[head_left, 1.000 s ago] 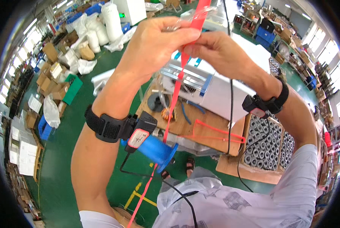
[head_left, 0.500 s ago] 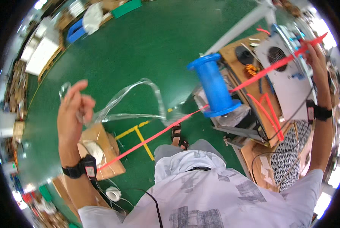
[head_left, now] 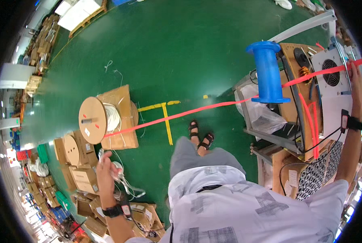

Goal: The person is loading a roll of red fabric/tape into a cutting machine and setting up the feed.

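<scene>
A long flat red strip stretches from beside a wooden cable spool on the left, past a blue flanged roller, to a machine with a round vent grille on the right. At the strip's far right end, my right hand has its fingers closed on it, against the machine's front. My left hand is low at the left, below the spool, its fingers closed round a crumpled strip of clear plastic film that trails down beside it.
A wooden workbench carries the machine, red offcuts and a black disc. Below it a metal frame holds clear plastic sheeting, beside a carton of grey tubes. Cardboard boxes stand at the lower left. Yellow tape marks the green floor.
My left hand has swung down and back toward me with the clear film. The view has shifted left, bringing the wooden spool fully into sight. My right hand stays at the red strip's right end.
</scene>
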A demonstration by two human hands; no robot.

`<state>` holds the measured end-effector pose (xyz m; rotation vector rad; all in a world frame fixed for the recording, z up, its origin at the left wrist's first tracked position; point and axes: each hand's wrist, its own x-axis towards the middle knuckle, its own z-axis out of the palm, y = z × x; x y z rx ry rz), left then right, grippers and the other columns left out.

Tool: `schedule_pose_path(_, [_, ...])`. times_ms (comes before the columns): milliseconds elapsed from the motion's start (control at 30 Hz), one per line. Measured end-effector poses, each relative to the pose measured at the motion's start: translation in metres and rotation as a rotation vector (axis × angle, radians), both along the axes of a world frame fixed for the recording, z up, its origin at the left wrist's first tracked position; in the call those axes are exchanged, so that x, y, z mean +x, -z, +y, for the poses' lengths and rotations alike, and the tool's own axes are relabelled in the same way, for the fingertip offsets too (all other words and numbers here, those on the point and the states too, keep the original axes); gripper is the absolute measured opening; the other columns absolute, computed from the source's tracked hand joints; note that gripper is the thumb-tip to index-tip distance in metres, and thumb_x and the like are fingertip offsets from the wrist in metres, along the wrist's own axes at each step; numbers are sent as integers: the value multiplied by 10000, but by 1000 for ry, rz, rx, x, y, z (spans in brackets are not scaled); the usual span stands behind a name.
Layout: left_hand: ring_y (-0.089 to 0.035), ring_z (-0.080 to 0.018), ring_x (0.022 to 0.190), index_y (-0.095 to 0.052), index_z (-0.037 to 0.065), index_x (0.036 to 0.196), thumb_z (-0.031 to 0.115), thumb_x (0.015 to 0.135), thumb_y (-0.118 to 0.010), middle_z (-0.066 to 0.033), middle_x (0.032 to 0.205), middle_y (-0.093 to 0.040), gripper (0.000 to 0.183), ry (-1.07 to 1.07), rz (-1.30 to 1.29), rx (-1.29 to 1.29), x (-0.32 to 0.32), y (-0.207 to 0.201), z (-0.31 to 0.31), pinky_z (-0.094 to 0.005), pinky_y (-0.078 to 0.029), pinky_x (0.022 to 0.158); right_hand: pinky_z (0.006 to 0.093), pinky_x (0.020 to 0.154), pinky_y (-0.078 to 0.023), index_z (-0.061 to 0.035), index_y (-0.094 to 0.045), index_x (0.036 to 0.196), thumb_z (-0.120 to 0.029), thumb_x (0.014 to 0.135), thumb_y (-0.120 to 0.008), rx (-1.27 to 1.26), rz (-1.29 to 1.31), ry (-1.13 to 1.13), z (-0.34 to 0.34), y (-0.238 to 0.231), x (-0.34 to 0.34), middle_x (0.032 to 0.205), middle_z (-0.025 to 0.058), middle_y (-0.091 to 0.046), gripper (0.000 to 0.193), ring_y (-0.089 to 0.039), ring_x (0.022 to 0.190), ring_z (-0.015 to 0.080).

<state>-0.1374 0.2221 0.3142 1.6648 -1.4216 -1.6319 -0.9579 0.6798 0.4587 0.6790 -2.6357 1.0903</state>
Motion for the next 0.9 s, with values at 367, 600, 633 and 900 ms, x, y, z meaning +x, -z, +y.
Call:
schedule_pose_path(367, [-496, -57, 737, -434, 171, 1352, 245, 879, -550, 31, 1018, -499, 493, 13, -52, -385, 44, -194, -73, -164, -369, 582, 269, 680, -455, -61, -666, 1097, -289, 928, -532, -10, 170, 31, -56, 22, 51, 844, 60, -682, 314, -584, 726, 125])
schedule_pose_path(600, [-309, 22, 532, -447, 98, 1373, 295, 988, -447, 39, 1004, -531, 433, -270, 229, -438, 48, -195, -102, -120, -221, 399, 246, 737, -457, 17, -619, 1112, -224, 972, -489, -71, 283, -31, -49, 10, 74, 891, 60, -673, 308, -602, 802, 127])
schedule_pose_path(633, [-301, 23, 523, -440, 104, 1384, 275, 991, -444, 33, 1011, -543, 429, -268, 176, -401, 51, -193, -103, -119, -223, 395, 251, 749, -462, 7, -617, 1116, -222, 974, -488, -34, 279, -23, -55, 11, 81, 884, 66, -673, 299, -609, 810, 132])
schedule_pose_path(900, [-377, 29, 573, -455, 49, 1362, 131, 905, -601, -11, 987, -596, 487, 117, 473, -245, -111, -124, -181, -145, -269, 423, 272, 791, -472, -37, -623, 1122, -222, 982, -471, 72, 338, 6, -54, 9, 74, 898, 77, -669, 278, -624, 868, 144])
